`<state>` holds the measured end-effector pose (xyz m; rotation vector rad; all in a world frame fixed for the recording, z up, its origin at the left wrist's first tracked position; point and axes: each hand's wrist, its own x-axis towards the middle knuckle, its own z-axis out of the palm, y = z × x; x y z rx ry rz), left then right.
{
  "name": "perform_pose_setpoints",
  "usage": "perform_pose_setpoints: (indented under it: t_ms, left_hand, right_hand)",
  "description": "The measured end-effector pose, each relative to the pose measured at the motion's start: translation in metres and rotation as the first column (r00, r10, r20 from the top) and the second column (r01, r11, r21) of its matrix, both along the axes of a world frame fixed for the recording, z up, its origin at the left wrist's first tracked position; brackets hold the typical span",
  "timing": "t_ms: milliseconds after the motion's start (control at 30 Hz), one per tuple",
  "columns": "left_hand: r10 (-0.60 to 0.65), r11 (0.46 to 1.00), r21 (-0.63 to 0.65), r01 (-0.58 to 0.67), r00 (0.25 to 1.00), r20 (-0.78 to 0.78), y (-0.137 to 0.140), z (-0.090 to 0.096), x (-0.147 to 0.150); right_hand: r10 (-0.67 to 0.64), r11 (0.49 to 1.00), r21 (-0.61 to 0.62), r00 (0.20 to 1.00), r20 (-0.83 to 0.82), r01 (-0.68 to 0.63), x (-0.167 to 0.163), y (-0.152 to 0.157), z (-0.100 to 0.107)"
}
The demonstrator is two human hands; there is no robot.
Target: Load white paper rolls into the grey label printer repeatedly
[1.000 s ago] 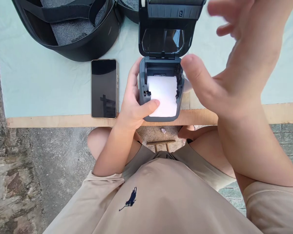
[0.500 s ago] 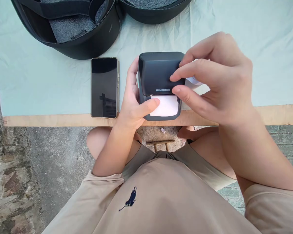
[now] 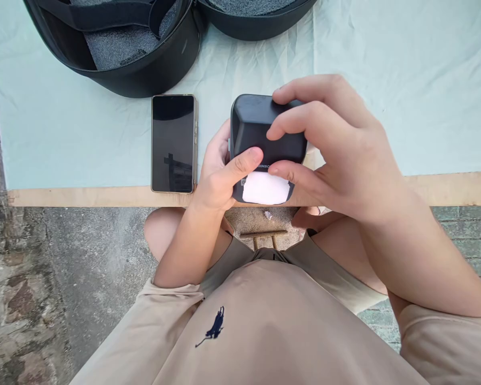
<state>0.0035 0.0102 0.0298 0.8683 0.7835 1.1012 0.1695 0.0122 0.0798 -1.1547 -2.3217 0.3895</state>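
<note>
My left hand [image 3: 220, 176] is closed around the left side of a dark label printer [image 3: 250, 139], its thumb lying across the front of the lid. The printer is tilted, with its front toward me, above the table's near edge. A blank white label [image 3: 265, 187] sticks out of the front slot. My right hand [image 3: 336, 144] grips the printer from the right, fingertips on the top of the lid and thumb just above the label. It covers the right side of the printer and part of the lettering.
A black phone [image 3: 173, 144] lies on the table left of my left hand. Behind it stands an open black zip case [image 3: 156, 69] with grey foam inside, its other half [image 3: 256, 27] to the right. Light cloth [image 3: 425, 107] covers the table up to a bare wooden edge [image 3: 84, 197].
The printer has tipped and shifted slightly toward me. My right hand has moved left and closed onto the lid. My left thumb has moved from the label up onto the lid.
</note>
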Motion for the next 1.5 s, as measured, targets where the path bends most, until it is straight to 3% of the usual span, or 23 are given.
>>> perform_pose_setpoints:
  t_ms: [167, 333, 467, 833, 1067, 1200, 1300, 1400, 1500]
  left_hand:
    - [-0.025, 1.0, 0.012, 0.025, 1.0, -0.015, -0.001, 0.006, -0.001]
    - [0.013, 0.999, -0.031, -0.011, 0.997, 0.077, 0.001, -0.002, 0.001]
    - [0.047, 0.997, -0.06, -0.04, 0.992, 0.121, 0.005, -0.008, 0.0]
    - [0.128, 0.987, -0.11, -0.118, 0.988, 0.088, 0.005, 0.003, 0.001]
    - [0.155, 0.98, -0.146, -0.131, 0.974, 0.166, 0.006, 0.001, 0.002]
    - [0.125, 0.986, -0.136, -0.095, 0.966, 0.226, 0.005, 0.0, 0.002]
    - [0.029, 0.996, -0.09, -0.006, 0.967, 0.255, 0.004, -0.001, 0.001]
    - [-0.028, 0.995, -0.09, 0.051, 0.971, 0.237, 0.004, 0.0, 0.0]
    - [-0.031, 0.995, -0.084, 0.049, 0.979, 0.201, 0.004, 0.002, 0.0]
  right_hand:
    - [0.02, 1.0, 0.0, 1.0, -0.015, -0.02, 0.001, 0.002, -0.002]
    - [0.03, 0.997, 0.074, 0.996, -0.088, -0.023, 0.001, 0.005, -0.003]
    - [0.011, 1.0, 0.021, 0.999, -0.046, -0.011, 0.002, 0.006, -0.002]
    - [0.006, 0.996, -0.085, 1.0, -0.027, -0.008, 0.005, 0.003, 0.001]
    - [0.028, 0.997, -0.071, 0.997, -0.075, -0.033, 0.007, 0.003, 0.003]
    - [-0.124, 0.986, 0.097, 0.987, -0.099, 0.134, 0.003, -0.001, 0.003]
    - [-0.368, 0.907, 0.152, 0.915, -0.165, 0.392, -0.003, -0.006, 0.006]
    - [-0.477, 0.867, 0.025, 0.845, -0.243, 0.497, -0.009, -0.009, 0.014]
    - [-0.45, 0.891, -0.094, 0.841, -0.301, 0.443, -0.01, -0.009, 0.021]
